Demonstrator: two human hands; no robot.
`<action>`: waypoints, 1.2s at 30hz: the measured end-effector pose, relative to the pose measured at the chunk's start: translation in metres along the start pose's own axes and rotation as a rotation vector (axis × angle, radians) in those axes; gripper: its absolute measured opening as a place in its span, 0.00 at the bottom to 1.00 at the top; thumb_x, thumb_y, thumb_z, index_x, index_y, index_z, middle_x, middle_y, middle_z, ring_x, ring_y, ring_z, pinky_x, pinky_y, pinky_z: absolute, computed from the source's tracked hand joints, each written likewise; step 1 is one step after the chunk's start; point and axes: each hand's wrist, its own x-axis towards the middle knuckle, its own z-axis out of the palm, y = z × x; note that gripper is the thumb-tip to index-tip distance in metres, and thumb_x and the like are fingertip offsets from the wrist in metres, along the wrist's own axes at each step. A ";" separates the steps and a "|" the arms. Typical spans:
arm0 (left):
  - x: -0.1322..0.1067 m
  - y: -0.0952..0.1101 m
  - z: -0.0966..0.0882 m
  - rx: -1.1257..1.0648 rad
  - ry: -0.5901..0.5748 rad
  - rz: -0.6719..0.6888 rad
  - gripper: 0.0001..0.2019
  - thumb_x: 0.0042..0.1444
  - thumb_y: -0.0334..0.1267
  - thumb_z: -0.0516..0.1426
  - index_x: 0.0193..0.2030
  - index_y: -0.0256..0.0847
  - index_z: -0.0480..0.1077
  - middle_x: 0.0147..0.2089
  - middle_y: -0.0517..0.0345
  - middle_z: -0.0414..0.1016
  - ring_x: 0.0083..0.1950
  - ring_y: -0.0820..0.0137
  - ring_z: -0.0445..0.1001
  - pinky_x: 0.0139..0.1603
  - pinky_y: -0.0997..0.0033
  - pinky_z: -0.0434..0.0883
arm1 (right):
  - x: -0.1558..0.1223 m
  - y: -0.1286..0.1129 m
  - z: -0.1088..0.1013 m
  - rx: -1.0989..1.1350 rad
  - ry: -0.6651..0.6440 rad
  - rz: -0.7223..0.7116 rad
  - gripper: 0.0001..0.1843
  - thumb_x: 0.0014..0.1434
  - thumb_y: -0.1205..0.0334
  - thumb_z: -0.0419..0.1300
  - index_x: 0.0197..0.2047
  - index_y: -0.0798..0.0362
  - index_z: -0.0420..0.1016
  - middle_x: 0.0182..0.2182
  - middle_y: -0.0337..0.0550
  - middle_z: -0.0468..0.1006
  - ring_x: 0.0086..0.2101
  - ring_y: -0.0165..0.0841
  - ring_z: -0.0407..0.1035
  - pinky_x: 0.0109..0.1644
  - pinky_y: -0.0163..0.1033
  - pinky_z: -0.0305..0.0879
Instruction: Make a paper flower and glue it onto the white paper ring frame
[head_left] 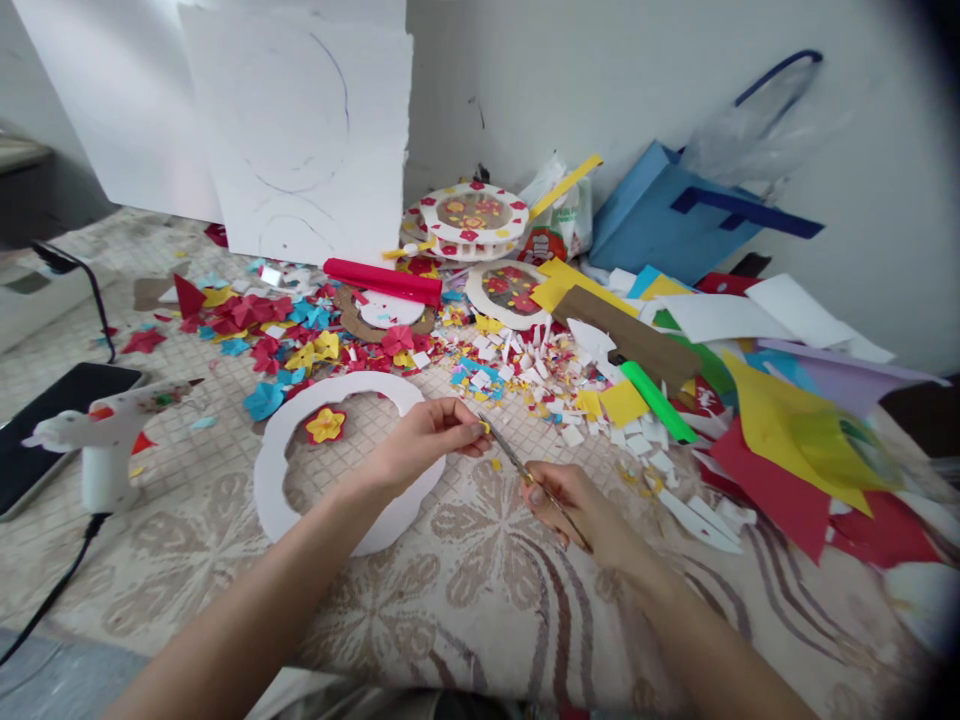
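Between the thumb and fingertips of my left hand [439, 435] is a tiny piece of yellow paper [486, 427]. My right hand [566, 500] grips slim metal scissors [511, 458], their tips pointing up and left at the yellow piece. Whether the blades touch it I cannot make out. Below my left wrist lies a white scalloped paper ring [277, 470], partly hidden by my forearm. Inside the ring sits a red and yellow paper flower [326, 425]. A few yellow snippets [496, 465] are on the cloth under my hands.
A white glue gun [105, 470] and a dark phone [60, 420] lie left. Red, blue and yellow paper flowers [247, 312] and scraps [525, 365] spread across the back. Decorated round pieces [476, 215] and a blue bag [660, 220] stand behind. Coloured sheets [802, 420] pile up right.
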 end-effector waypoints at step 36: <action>-0.002 -0.013 0.018 -0.154 0.147 0.038 0.12 0.47 0.42 0.65 0.29 0.35 0.69 0.29 0.57 0.77 0.31 0.75 0.74 0.38 0.74 0.71 | 0.001 -0.005 0.015 0.025 0.085 -0.065 0.28 0.57 0.33 0.46 0.25 0.52 0.55 0.17 0.32 0.54 0.19 0.24 0.49 0.22 0.33 0.46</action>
